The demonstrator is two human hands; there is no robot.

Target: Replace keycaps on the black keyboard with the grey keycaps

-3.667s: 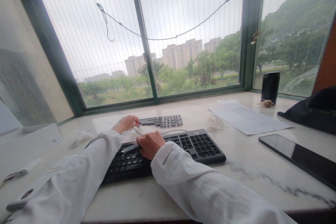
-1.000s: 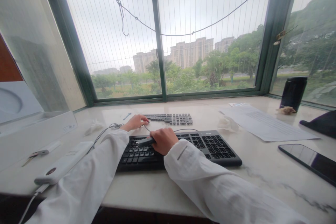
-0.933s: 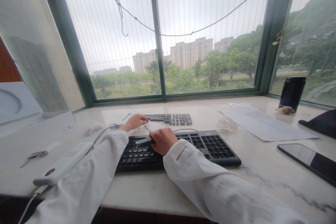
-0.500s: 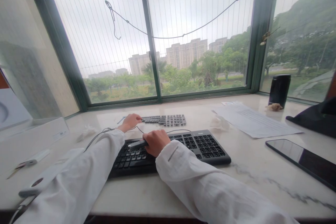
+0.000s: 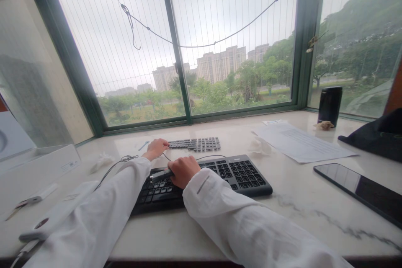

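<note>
A black keyboard (image 5: 216,176) lies in front of me, many of its key positions bare. My right hand (image 5: 185,171) rests over its middle, fingers wrapped round a dark slim tool (image 5: 161,174) with a pale, metallic-looking tip; its exact kind is unclear. The tool points left, low over the keys. Behind the keyboard, loose keycaps (image 5: 196,144) are laid out in rows on the countertop. My left hand (image 5: 157,148) reaches to the left end of those rows, its fingers closed at a keycap there. The fingertips are partly hidden.
A phone (image 5: 361,190) lies at the right, near printed paper (image 5: 304,142). Beyond stand a black can (image 5: 329,105) and a crumpled tan scrap (image 5: 324,125). Crumpled tissues (image 5: 260,146), a white power bank (image 5: 63,209) with a cable, keys (image 5: 17,208) and a white box (image 5: 59,161) lie about.
The view has shifted slightly. My left hand stays at the left end of the keycap rows, and my right hand keeps the tool over the keyboard with little movement.
</note>
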